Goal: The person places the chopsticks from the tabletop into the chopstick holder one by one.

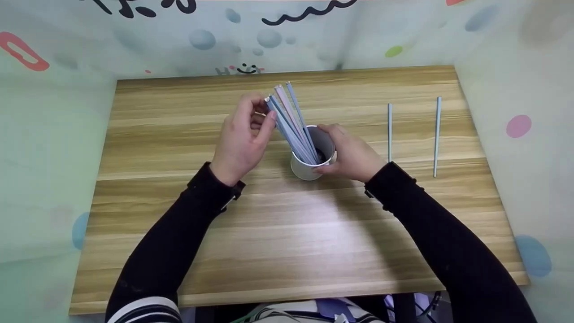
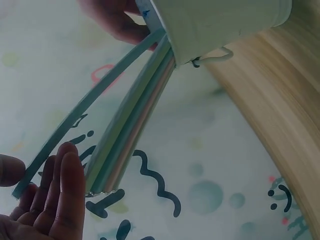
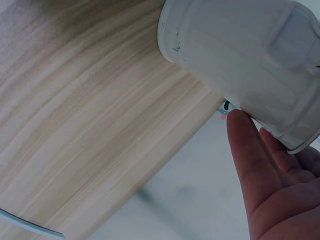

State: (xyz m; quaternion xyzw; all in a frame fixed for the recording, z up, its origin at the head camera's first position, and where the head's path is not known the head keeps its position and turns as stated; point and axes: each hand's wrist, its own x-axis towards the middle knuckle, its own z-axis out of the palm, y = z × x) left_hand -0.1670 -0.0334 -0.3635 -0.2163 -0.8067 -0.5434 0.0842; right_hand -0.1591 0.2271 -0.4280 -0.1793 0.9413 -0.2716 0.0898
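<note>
A small white bucket [image 1: 306, 171] stands on the table, leaning sticks inside it. My right hand [image 1: 356, 151] grips its rim from the right, thumb in front and fingers behind. Several thin blue and pink sticks [image 2: 127, 125] lean out of the bucket toward the left. My left hand [image 1: 242, 139] is at their upper ends. In the left wrist view, the thumb and fingers of the left hand [image 2: 55, 200] pinch the end of one blue stick [image 2: 85, 107], apart from the bunch. The right wrist view shows the bucket's side [image 3: 235, 60] above the fingers of the right hand [image 3: 280, 195].
Two blue sticks lie apart on the table's right side: a nearer one [image 1: 389, 130] partly behind the right forearm, and another [image 1: 437, 134] farther right. The wooden table [image 1: 179, 134] is bordered by a patterned cloth [image 1: 314, 49] at the back and sides.
</note>
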